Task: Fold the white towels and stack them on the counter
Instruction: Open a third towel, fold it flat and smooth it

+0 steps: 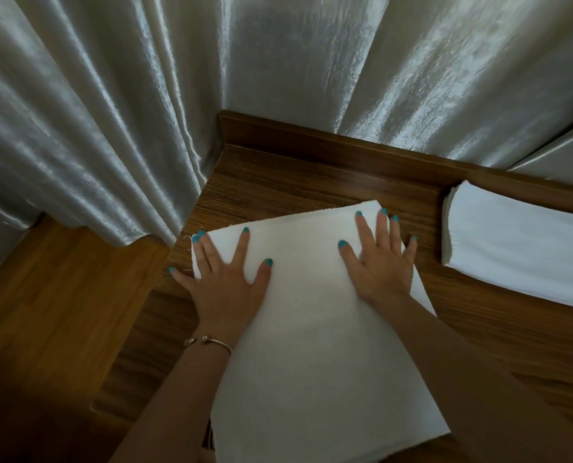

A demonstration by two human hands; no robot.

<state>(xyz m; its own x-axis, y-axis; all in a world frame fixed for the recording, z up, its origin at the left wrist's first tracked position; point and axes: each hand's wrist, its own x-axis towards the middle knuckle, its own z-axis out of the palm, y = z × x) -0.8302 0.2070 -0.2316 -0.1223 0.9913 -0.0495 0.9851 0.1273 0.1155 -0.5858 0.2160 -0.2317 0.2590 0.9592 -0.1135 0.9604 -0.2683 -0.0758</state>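
A white towel [312,345] lies folded into a long rectangle on the wooden counter [312,182], running from the near edge toward the back. My left hand [228,279] rests flat on its far left corner, fingers spread, little finger off the edge on the wood. My right hand [378,262] presses flat on its far right part, fingers spread. Neither hand grips the cloth. A second folded white towel [519,248] lies on the counter at the right, apart from the first.
Shiny pale curtains [278,61] hang behind the counter and down its left side. A raised wooden lip [312,135] runs along the counter's back. Wooden floor [44,312] shows at the lower left. A bracelet [208,340] circles my left wrist.
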